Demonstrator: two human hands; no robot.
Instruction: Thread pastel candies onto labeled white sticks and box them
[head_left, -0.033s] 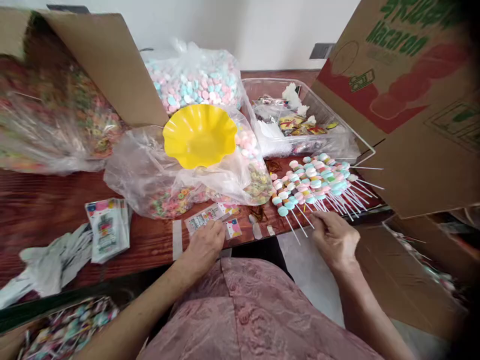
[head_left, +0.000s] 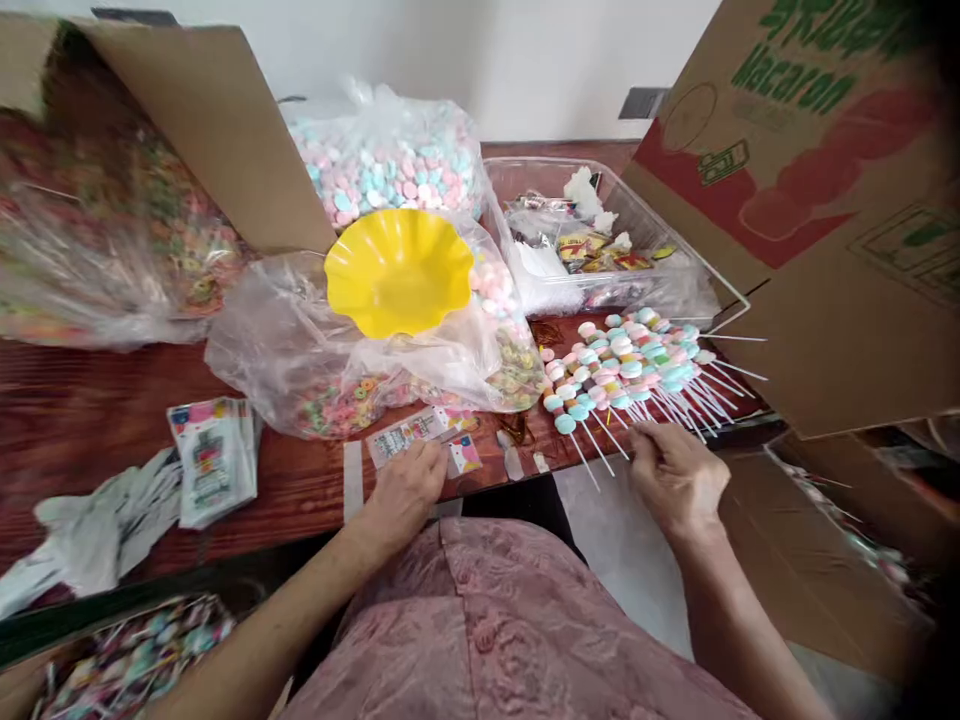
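My left hand (head_left: pixel 409 485) rests at the table's front edge, its fingers closed over a small printed plastic bag (head_left: pixel 405 438). Beside its fingertips another printed bag corner (head_left: pixel 465 455) shows. My right hand (head_left: pixel 679 480) is closed just below a pile of marshmallow candy sticks (head_left: pixel 622 370), near their white stick ends. What its fingers hold, if anything, is hidden. The skewered candies are pink, blue and white, with their sticks pointing toward me and to the right.
Behind lie a yellow wavy bowl (head_left: pixel 399 275) on plastic candy bags (head_left: pixel 277 335), a marshmallow bag (head_left: pixel 405 165) and a clear bin (head_left: pixel 615 275). Cardboard boxes (head_left: pixel 840 330) flank the table. Stacked printed bags (head_left: pixel 217 465) and white gloves (head_left: pixel 112 530) are at left.
My right hand has shifted slightly to the right, away from the front candy sticks. My left hand stays at the printed bag, with a tiny leftward shift in view.
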